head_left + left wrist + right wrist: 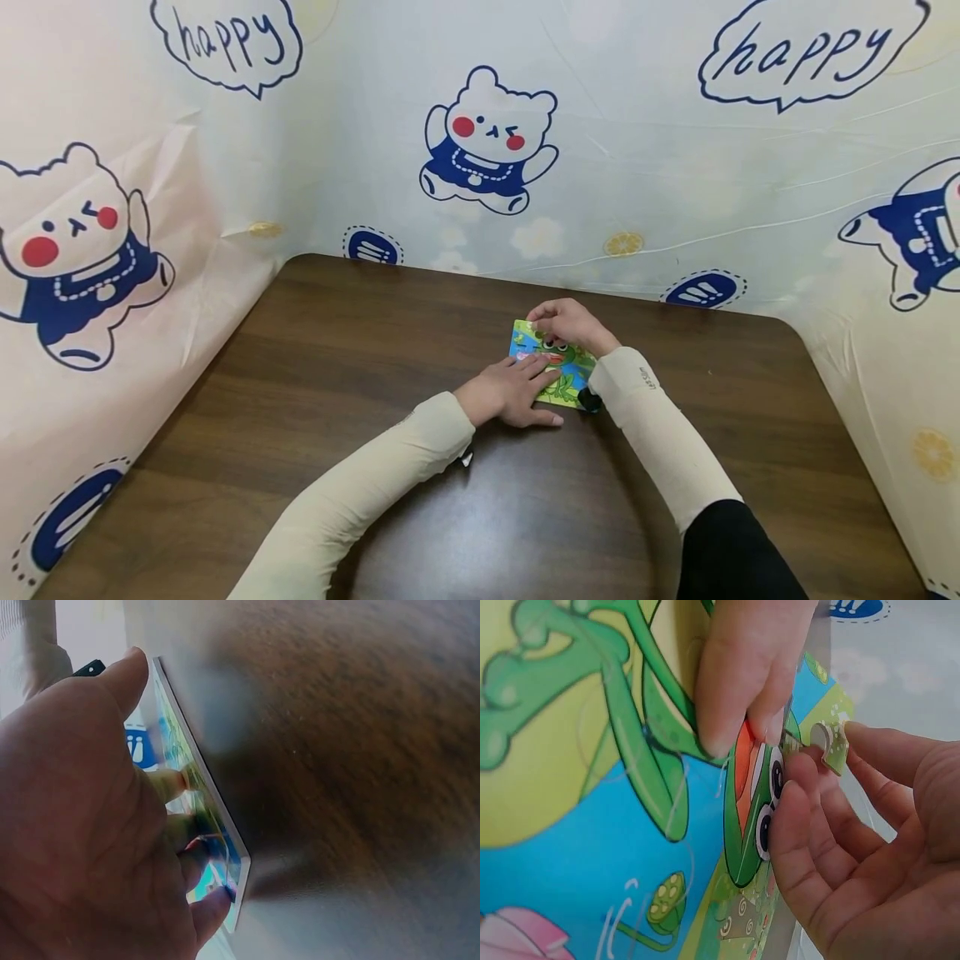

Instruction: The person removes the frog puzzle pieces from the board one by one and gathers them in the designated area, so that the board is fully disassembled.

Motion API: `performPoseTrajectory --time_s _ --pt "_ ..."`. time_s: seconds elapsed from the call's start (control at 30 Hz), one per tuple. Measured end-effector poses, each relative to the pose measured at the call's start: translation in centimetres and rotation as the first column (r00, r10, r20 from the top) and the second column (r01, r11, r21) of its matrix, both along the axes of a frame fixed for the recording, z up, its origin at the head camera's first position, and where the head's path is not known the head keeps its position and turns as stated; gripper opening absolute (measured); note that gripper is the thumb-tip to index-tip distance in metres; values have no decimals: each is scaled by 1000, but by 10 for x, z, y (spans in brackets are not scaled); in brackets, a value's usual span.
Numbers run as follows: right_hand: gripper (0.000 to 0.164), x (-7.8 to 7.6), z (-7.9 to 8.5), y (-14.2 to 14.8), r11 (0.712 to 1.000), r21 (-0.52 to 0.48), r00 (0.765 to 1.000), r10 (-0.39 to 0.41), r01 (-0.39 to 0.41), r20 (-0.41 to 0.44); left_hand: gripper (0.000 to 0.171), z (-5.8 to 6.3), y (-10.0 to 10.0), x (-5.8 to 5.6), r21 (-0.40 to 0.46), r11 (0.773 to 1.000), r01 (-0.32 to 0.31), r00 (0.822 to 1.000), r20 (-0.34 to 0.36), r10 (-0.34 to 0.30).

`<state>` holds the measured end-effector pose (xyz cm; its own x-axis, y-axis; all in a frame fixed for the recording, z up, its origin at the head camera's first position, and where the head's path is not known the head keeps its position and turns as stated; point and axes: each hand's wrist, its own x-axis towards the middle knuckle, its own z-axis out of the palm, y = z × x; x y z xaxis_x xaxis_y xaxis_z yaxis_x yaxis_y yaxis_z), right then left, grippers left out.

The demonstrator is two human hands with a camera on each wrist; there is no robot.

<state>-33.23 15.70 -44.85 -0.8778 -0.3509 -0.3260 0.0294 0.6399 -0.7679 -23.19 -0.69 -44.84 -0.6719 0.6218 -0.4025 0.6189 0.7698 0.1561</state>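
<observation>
A frog jigsaw puzzle in green, blue and yellow lies flat on the table. My left hand rests on it with spread fingers, the thumb pointing off over the near edge. In the left wrist view, the fingertips touch the puzzle's face and its thin board edge shows. My right hand is at the far side of the puzzle. Between its thumb and a finger it pinches a small green puzzle piece, lifted and tilted above the board, as the right wrist view shows. Part of the frog is hidden under the hands.
The brown wooden table has rounded far corners. A curtain printed with bears and "happy" bubbles hangs around it. Small black wrist cameras sit under both wrists, the right one beside the puzzle's near right corner.
</observation>
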Motion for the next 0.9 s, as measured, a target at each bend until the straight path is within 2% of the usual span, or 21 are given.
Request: performPoseTrajectory --time_s 0.33,0.5,0.6,0.73,0.9 --pt "26 2 -1 -1 1000 -3 1000 -23 23 -4 86 3 1 1 -14 1000 -2 1000 -3 2" --pt "30 2 0 3 990 -105 994 -85 91 63 85 4 1 1 -14 1000 -5 1000 6 5" --pt "32 0 4 5 960 -218 978 -148 177 146 85 5 1 1 -15 1000 -3 1000 6 3" --pt "34 -2 10 7 898 -334 944 -208 288 255 85 5 2 1 -15 1000 -1 1000 5 1" --pt "37 -6 17 14 841 -400 913 -239 365 330 85 5 2 0 -12 1000 -5 1000 4 6"
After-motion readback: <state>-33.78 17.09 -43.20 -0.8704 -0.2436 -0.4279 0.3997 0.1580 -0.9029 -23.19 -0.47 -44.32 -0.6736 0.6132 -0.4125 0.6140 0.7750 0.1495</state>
